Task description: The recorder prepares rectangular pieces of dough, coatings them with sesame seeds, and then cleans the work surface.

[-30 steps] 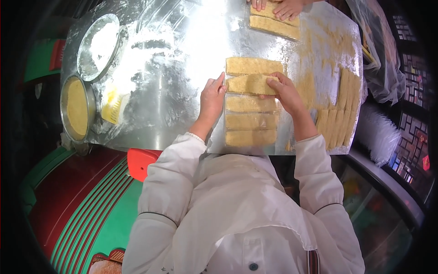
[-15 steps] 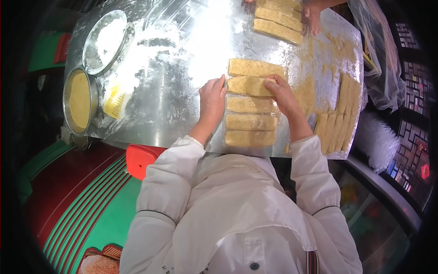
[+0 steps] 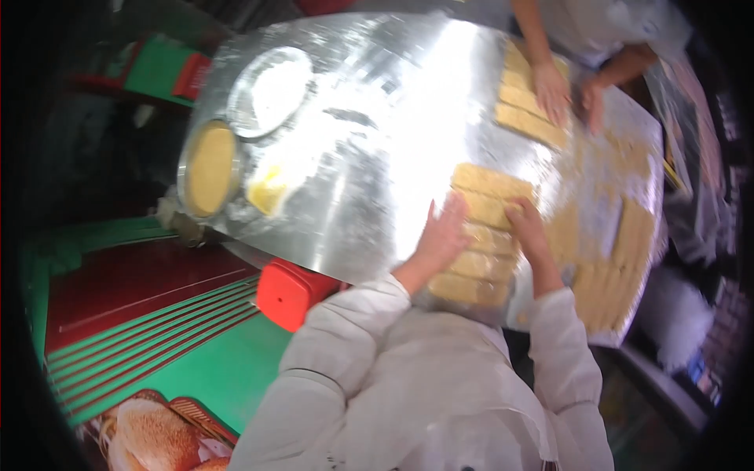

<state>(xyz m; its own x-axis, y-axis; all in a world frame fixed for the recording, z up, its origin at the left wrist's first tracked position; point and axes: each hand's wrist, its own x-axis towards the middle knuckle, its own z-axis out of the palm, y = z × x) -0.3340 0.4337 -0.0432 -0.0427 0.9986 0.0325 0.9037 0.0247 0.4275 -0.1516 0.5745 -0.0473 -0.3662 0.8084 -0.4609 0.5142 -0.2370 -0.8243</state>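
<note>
Several yellow crumb-coated dough strips [image 3: 475, 263] lie side by side in a clear plastic tray on the metal table. My left hand [image 3: 444, 234] rests at the left ends of the upper strips, fingers stretched out and thumb apart. At the right end of the second strip [image 3: 485, 209] from the far side, my right hand [image 3: 530, 226] has its fingers curled round the edge. The farthest strip [image 3: 492, 181] lies just beyond both hands. Motion blur softens the fingertips and the tray's rim.
Across the table, a co-worker's hands [image 3: 554, 98] are by another group of strips [image 3: 526, 124]. More strips [image 3: 616, 275] and loose crumbs lie at right. A flour bowl [image 3: 245, 118], a crumb-filled pan [image 3: 210, 169] and a yellow packet [image 3: 267, 191] are left. A red stool [image 3: 287, 294] stands below the edge.
The whole view has shifted, with the table now lower and farther right. My left hand has moved from beside the tray onto the strips' left ends. The co-worker's hands show more fully.
</note>
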